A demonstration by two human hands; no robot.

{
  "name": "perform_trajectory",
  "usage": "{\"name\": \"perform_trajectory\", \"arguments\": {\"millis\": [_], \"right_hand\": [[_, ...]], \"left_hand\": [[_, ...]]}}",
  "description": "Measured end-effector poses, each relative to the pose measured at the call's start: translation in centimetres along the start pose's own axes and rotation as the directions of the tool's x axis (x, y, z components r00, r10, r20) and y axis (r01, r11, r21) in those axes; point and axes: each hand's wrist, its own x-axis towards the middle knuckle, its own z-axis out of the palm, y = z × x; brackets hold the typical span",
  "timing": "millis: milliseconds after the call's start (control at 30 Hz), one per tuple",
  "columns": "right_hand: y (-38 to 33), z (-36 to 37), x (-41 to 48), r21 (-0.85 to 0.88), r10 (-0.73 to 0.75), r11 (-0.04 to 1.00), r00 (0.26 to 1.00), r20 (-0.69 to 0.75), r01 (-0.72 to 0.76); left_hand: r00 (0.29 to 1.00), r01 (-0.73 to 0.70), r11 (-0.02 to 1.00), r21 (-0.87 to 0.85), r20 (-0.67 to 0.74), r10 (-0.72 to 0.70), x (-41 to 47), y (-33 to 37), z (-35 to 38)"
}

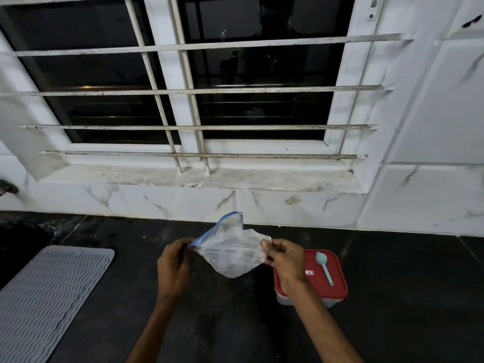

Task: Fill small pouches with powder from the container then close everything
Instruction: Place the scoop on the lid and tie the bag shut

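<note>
A clear plastic zip pouch (230, 247) with a blue seal strip hangs in the air above the dark counter. My left hand (172, 263) pinches its left end near the blue strip. My right hand (285, 255) pinches its right corner. The pouch looks crumpled; I cannot tell whether powder is inside. Behind my right wrist stands a clear container with a red lid (332, 284), and the lid is on. A small light-blue spoon (323, 265) lies on top of that lid.
The black counter (235, 323) runs to a white marble-tiled wall. A grey ribbed mat (47, 292) lies at the left front. A barred window with a dusty sill (199, 176) is above the back edge.
</note>
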Motion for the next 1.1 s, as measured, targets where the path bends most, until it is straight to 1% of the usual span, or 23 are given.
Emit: {"name": "perform_trajectory", "arguments": {"millis": [33, 100, 167, 233, 300, 333, 367, 400, 467, 500, 533, 633, 700, 767, 800, 867, 900, 967, 1033, 1067, 1100], "right_hand": [[-0.3, -0.2, 0.0, -0.004, 0.007, 1.000, 1.000, 0.005, -0.007], [-0.6, -0.6, 0.1, -0.019, 0.036, 0.999, 0.999, 0.019, -0.035], [-0.8, -1.0, 0.2, -0.066, 0.018, 0.998, 1.000, 0.021, -0.017], [-0.8, -1.2, 0.2, -0.107, -0.022, 0.994, 1.000, 0.017, 0.024], [-0.7, -1.4, 0.1, -0.158, -0.054, 0.986, 0.998, 0.021, 0.056], [-0.6, -1.4, 0.1, -0.185, -0.079, 0.979, 0.997, 0.017, 0.081], [-0.5, -1.6, 0.2, -0.220, -0.112, 0.969, 0.994, 0.004, 0.110], [-0.5, -1.8, 0.3, -0.261, -0.146, 0.956, 0.989, -0.015, 0.137], [-0.7, -2.2, 0.2, -0.327, -0.193, 0.929, 0.981, -0.034, 0.172], [-0.9, -2.3, 0.0, -0.357, -0.213, 0.915, 0.977, -0.025, 0.190], [-1.1, -2.1, -0.3, -0.387, -0.230, 0.897, 0.973, 0.002, 0.213], [-1.1, -0.7, -1.1, -0.411, -0.251, 0.867, 0.960, 0.126, 0.281], [-1.0, 0.1, -1.5, -0.428, -0.275, 0.841, 0.942, 0.191, 0.332], [-1.3, 0.3, -1.6, -0.444, -0.302, 0.818, 0.929, 0.212, 0.367], [-1.5, 0.2, -1.7, -0.442, -0.310, 0.816, 0.927, 0.210, 0.373], [-2.0, -0.2, -1.6, -0.414, -0.308, 0.836, 0.932, 0.193, 0.362], [-2.1, -0.3, -1.6, -0.381, -0.299, 0.857, 0.937, 0.183, 0.348], [-2.1, -0.3, -1.6, -0.304, -0.269, 0.902, 0.950, 0.161, 0.307], [-2.0, 0.1, -1.8, -0.257, -0.248, 0.925, 0.956, 0.155, 0.282], [-2.0, 0.3, -1.8, -0.249, -0.250, 0.926, 0.955, 0.159, 0.284], [-1.9, 0.5, -1.9, -0.251, -0.261, 0.921, 0.951, 0.166, 0.297]], "left_hand": [[0.995, 0.030, 0.994, -0.108, 0.098, -0.019, 0.1, 0.5, -0.4], [0.956, 0.109, 0.964, -0.243, 0.291, -0.035, 0.2, 0.9, -1.1], [0.894, 0.161, 0.952, -0.262, 0.447, -0.028, 0.4, 0.4, -2.2], [0.806, 0.204, 0.948, -0.245, 0.591, -0.021, 0.7, -0.3, -3.4], [0.745, 0.216, 0.959, -0.186, 0.666, -0.039, 1.3, -0.6, -4.4], [0.741, 0.194, 0.970, -0.149, 0.670, -0.046, 1.7, -0.8, -4.8], [0.759, 0.164, 0.979, -0.118, 0.649, -0.049, 2.2, -1.0, -5.3], [0.799, 0.122, 0.988, -0.094, 0.601, -0.042, 2.7, -1.1, -5.8], [0.885, 0.061, 0.995, -0.081, 0.465, -0.016, 3.3, -0.6, -6.4], [0.912, 0.055, 0.994, -0.094, 0.411, -0.012, 3.4, 0.2, -6.2], [0.920, 0.058, 0.996, -0.070, 0.390, -0.027, 3.6, 1.3, -5.6], [0.881, 0.107, 0.986, 0.129, 0.447, -0.154, 3.9, 4.8, -1.8], [0.862, 0.067, 0.958, 0.279, 0.467, -0.197, 4.2, 5.7, 0.4], [0.884, 0.025, 0.930, 0.366, 0.426, -0.191, 4.4, 6.0, 1.4], [0.903, 0.043, 0.930, 0.366, 0.384, -0.193, 4.5, 6.1, 1.3], [0.940, 0.098, 0.940, 0.328, 0.280, -0.196, 4.8, 5.7, 0.8], [0.951, 0.140, 0.950, 0.277, 0.229, -0.207, 4.9, 5.3, 0.5], [0.949, 0.271, 0.961, 0.059, 0.150, -0.277, 5.1, 4.6, 0.3], [0.931, 0.361, 0.924, -0.127, 0.102, -0.350, 4.6, 4.2, 0.6], [0.927, 0.375, 0.911, -0.174, 0.100, -0.362, 4.3, 3.9, 0.6], [0.923, 0.382, 0.903, -0.198, 0.126, -0.363, 4.0, 3.7, 0.5]]}}
